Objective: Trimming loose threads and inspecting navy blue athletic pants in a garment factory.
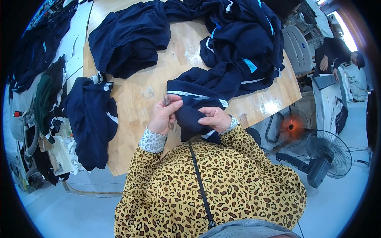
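Note:
A navy garment (188, 117) with white stripes is held up in front of me, over the near edge of the table. My left hand (163, 117) is closed, its thumb and finger at the left edge of the cloth. A thin metallic tool (166, 101) shows in that same hand, its tip above the fingers; it is blurred, so I cannot make out its kind. My right hand (215, 119) pinches the garment between thumb and fingers. The cloth's far part runs back onto the table and into a larger heap.
More navy garments (131, 39) lie on the wooden table (137, 103), and one bundle (89, 123) sits at its left edge. Fans (323, 158) stand at right, beyond a grey chair (297, 49). Farther right another person (333, 57) works. Clothes pile up at far left.

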Available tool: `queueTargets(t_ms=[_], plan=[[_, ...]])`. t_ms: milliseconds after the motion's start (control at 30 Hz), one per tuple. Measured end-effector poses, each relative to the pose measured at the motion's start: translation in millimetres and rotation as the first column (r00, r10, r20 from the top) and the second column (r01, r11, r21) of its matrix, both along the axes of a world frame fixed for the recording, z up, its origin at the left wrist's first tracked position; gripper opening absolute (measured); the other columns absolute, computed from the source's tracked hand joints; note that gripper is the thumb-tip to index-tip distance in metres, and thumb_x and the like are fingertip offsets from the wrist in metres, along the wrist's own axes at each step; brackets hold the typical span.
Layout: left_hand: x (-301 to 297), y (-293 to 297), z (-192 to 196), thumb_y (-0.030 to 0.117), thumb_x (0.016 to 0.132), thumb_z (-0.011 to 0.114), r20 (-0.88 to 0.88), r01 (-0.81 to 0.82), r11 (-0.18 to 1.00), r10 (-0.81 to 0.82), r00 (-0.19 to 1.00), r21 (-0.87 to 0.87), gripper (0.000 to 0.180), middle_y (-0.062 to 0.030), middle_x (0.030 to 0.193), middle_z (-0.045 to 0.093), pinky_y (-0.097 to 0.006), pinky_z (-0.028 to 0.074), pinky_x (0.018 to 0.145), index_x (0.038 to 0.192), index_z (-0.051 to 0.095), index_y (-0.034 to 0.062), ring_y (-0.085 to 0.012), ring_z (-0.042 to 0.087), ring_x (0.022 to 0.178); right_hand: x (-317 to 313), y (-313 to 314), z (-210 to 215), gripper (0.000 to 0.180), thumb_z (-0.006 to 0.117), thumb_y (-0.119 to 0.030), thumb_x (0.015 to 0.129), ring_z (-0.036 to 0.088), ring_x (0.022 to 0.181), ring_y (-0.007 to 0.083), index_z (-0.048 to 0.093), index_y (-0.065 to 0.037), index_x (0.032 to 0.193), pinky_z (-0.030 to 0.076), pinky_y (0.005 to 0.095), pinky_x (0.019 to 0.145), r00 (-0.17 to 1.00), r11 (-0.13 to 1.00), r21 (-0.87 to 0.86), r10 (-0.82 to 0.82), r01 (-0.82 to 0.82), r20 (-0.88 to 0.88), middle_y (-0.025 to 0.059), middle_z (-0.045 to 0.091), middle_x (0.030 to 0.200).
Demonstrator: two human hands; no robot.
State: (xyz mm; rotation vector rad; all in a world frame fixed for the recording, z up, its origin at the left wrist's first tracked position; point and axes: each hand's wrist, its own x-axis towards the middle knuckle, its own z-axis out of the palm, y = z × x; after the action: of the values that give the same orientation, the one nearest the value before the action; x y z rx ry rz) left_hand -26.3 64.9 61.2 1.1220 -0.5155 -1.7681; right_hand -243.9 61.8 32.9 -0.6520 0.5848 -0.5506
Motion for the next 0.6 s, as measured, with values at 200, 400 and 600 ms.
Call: queueTargets(t_ms=[200, 400, 600], plan=[[32, -12, -9, 0.008, 0.084, 0.061, -0.177, -0.333, 0.940, 0.340, 0.924, 0.070, 0.012, 0.0036, 0.062, 0.050, -0.016, 0.028, 0.035, 0.095, 0.058, 0.0074, -0.0033, 0.038, 0.042, -33, -15, 6, 0.022, 0.068, -0.015, 0.079, 0.050, 0.068, 0.0056, 0.060, 0.000, 0.093, 0.043, 0.0237, 0.064, 0.816, 0.805, -0.430, 0.112, -0.409, -0.567, -0.0014, 0.059, 0.073], [63, -6, -43, 0.010, 0.085, 0.059, -0.232, -0.401, 0.891, 0.445, 0.865, 0.213, 0.012, 0.0046, 0.061, 0.048, -0.017, 0.029, 0.037, 0.097, 0.054, 0.0091, -0.0037, 0.040, 0.045, -62, -32, 0, 0.019, 0.064, -0.012, 0.080, 0.051, 0.070, 0.0082, 0.061, 0.000, 0.094, 0.042, 0.0229, 0.067, 0.795, 0.781, -0.467, 0.063, -0.415, -0.603, -0.0018, 0.054, 0.072], [64, -1, -53, 0.011, 0.084, 0.061, -0.146, -0.440, 0.872, 0.475, 0.868, 0.216, 0.010, 0.0052, 0.061, 0.049, -0.017, 0.029, 0.037, 0.092, 0.056, 0.0090, -0.0037, 0.040, 0.045, -71, -37, -23, 0.014, 0.060, -0.012, 0.088, 0.053, 0.080, 0.0024, 0.061, -0.003, 0.099, 0.043, 0.0171, 0.074, 0.922, 0.957, -0.239, 0.064, -0.166, -0.383, -0.0037, 0.060, 0.088]])
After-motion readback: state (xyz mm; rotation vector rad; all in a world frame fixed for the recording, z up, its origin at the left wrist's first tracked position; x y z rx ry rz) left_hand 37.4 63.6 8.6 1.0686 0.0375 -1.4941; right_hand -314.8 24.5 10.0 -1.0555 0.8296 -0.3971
